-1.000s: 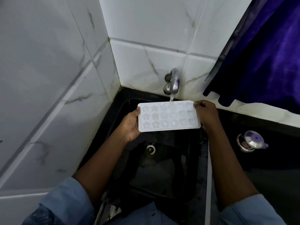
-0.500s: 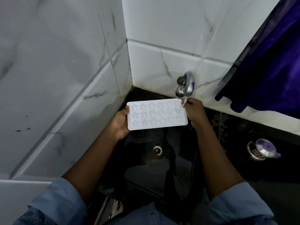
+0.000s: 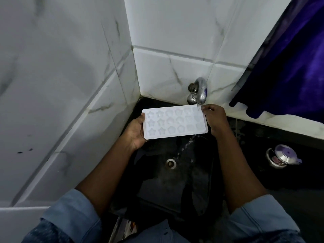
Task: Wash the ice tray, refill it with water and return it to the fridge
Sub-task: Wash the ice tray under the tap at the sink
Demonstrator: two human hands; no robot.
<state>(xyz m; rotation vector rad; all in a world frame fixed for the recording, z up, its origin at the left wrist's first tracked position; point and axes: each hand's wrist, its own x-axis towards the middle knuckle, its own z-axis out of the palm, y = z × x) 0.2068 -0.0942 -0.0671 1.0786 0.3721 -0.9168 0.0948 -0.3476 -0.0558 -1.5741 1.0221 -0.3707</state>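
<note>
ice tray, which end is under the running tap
The ice tray end in the right hand, beneath the tap; the star-mould end in the left hand lies clear.

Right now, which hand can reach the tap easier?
Probably the right hand: it holds the white plastic ice tray just below the silver metal tap. The left hand holds the far end.

Tap (image 3: 199, 92) just above ice tray (image 3: 175, 122); open sink (image 3: 175, 188) beneath.

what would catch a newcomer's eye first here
The white plastic ice tray stands out, held at each end by the left hand and right hand over the black sink. Water from the steel tap hits its right end and spills off. A purple cloth hangs upper right.
</note>
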